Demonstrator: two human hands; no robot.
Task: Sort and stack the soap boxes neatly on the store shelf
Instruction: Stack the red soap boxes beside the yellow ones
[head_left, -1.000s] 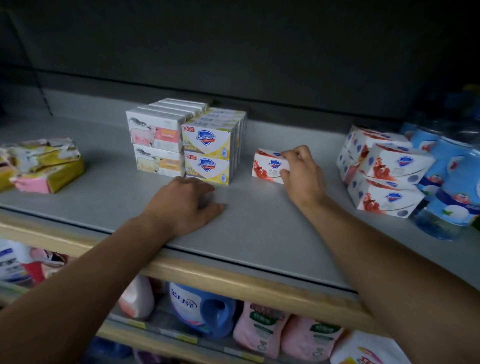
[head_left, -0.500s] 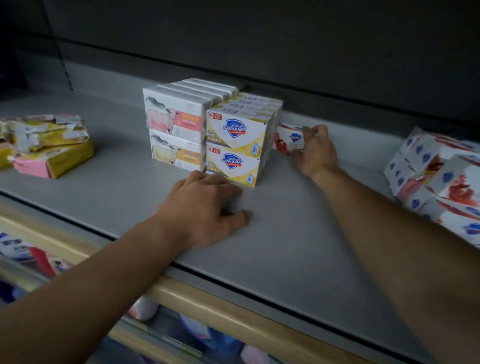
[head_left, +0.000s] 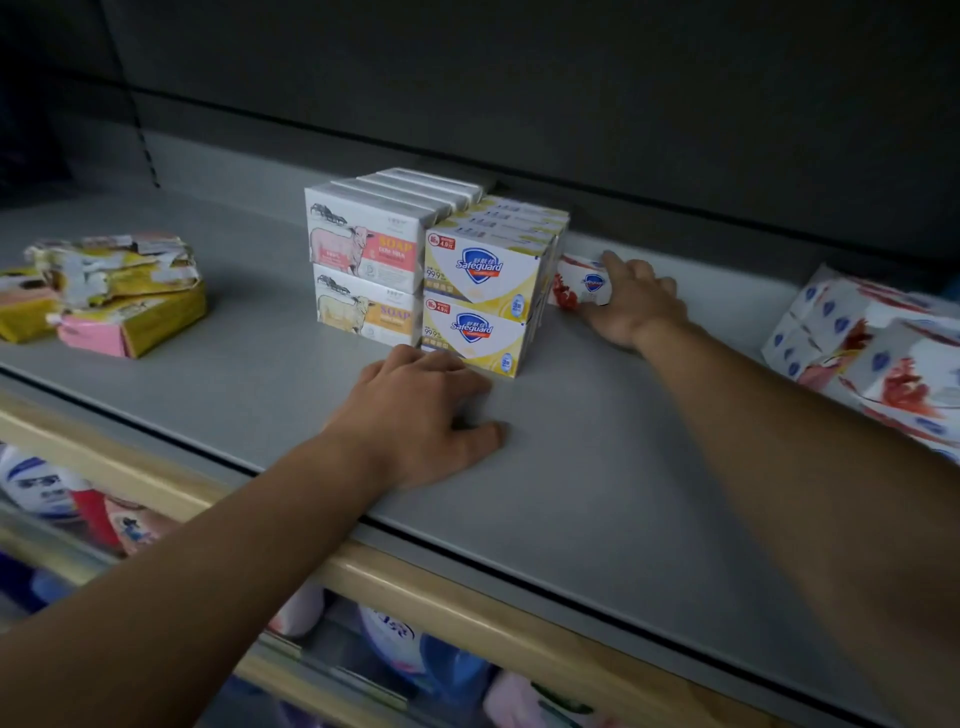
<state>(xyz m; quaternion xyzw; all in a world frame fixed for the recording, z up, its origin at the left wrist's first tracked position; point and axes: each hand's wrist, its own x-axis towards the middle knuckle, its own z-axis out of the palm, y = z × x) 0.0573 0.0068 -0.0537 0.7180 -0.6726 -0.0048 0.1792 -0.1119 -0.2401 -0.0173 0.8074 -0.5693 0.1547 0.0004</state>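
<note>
A white and red Safeguard soap box (head_left: 581, 283) stands on the grey shelf (head_left: 597, 483) near the back, just right of the yellow Safeguard stack (head_left: 480, 301). My right hand (head_left: 631, 306) grips this box from its right side. Left of the yellow stack stands a two-high stack of sheep soap boxes (head_left: 363, 270). My left hand (head_left: 423, 415) rests flat on the shelf in front of the yellow stack, holding nothing. A loose heap of white and red boxes (head_left: 872, 358) lies at the right edge.
Torn yellow and pink soap packets (head_left: 114, 296) lie at the left of the shelf. A wooden front lip (head_left: 467, 597) edges the shelf. Bottles and pouches (head_left: 405, 644) fill the lower shelf. A dark back wall rises behind the stacks.
My right hand has carried the white and red box back along the shelf, to beside the yellow stack's rear. My left hand has stayed on the shelf. The camera has moved closer.
</note>
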